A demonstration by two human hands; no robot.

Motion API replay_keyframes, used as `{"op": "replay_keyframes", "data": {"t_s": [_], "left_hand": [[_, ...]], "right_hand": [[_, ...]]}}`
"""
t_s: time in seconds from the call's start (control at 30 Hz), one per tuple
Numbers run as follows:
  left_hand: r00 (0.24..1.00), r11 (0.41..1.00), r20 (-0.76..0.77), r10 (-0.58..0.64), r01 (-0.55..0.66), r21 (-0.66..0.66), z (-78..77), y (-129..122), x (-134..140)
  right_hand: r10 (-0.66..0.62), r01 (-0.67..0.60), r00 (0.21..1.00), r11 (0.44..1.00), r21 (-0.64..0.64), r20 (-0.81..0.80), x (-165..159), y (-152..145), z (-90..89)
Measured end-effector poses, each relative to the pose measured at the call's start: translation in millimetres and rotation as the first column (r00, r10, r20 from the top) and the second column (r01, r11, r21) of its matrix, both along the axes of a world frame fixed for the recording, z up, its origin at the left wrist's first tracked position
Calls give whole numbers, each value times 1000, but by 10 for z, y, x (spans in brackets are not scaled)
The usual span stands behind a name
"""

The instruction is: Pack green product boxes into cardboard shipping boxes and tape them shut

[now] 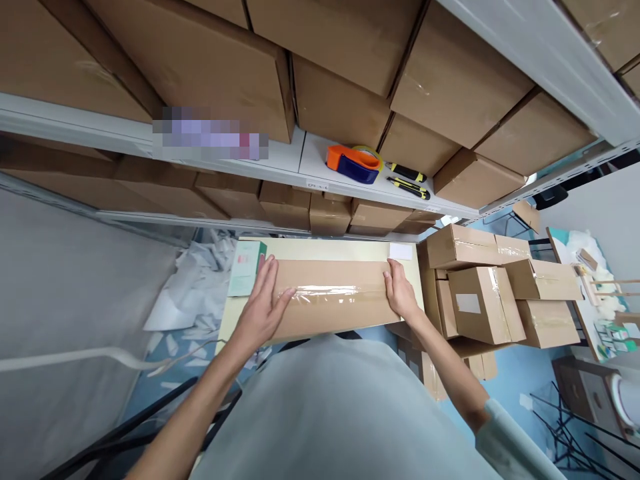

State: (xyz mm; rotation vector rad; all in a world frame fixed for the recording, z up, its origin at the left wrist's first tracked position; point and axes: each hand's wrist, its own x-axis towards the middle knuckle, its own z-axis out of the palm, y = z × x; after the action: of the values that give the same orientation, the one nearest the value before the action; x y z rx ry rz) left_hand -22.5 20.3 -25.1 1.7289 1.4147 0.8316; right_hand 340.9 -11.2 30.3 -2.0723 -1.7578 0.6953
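A long cardboard box [335, 307] with clear tape along its top lies in front of me on a pale yellow table [325, 248]. My left hand [263, 303] grips its left end, thumb on the top face and fingers stretched along the edge. At the right end, my right hand [399, 290] holds the corner with bent fingers. A green and white small box [245, 268] stands just left of my left hand. Beyond my right hand lies a white card [401, 251] on the table's far right corner.
Above the table, a metal shelf [280, 160] carries large cartons, an orange and blue tape dispenser [354, 163] and two yellow-black utility knives [407, 180]. Taped cartons [485, 300] are stacked close on the right. Crumpled white sheeting [193, 280] lies left; a pale cable [100, 357] crosses there.
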Motion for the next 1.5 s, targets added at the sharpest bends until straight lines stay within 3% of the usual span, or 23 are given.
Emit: {"op": "replay_keyframes", "data": {"t_s": [0.37,0.6,0.87,1.0,1.13,1.3,1.4,1.5], "left_hand": [[998,999,41,46,-46,-11,-68,113,34],[995,997,66,74,-75,22,-158,109,32],[994,987,-59,89,-80,141,-167,244,-116],[980,959,-169,102,-51,278,32,414,-97],[984,922,-160,73,-6,387,368,709,157],[995,878,-59,76,-39,477,908,1285,707],[998,900,-27,62,-44,433,1215,1644,1015],[997,928,-30,74,-57,368,1404,1933,1232]], "right_hand": [[-23,22,1000,1000,-10,-10,16,77,-41],[-35,39,998,997,63,-55,14,52,-134],[17,-9,999,988,151,-52,40,94,-149],[80,-81,997,979,190,13,111,156,-12],[189,-201,980,937,285,69,131,410,277],[273,-333,942,838,432,197,47,1150,797],[305,-415,906,778,473,293,-65,1711,1109],[329,-473,863,791,388,382,-238,2210,1342]]}}
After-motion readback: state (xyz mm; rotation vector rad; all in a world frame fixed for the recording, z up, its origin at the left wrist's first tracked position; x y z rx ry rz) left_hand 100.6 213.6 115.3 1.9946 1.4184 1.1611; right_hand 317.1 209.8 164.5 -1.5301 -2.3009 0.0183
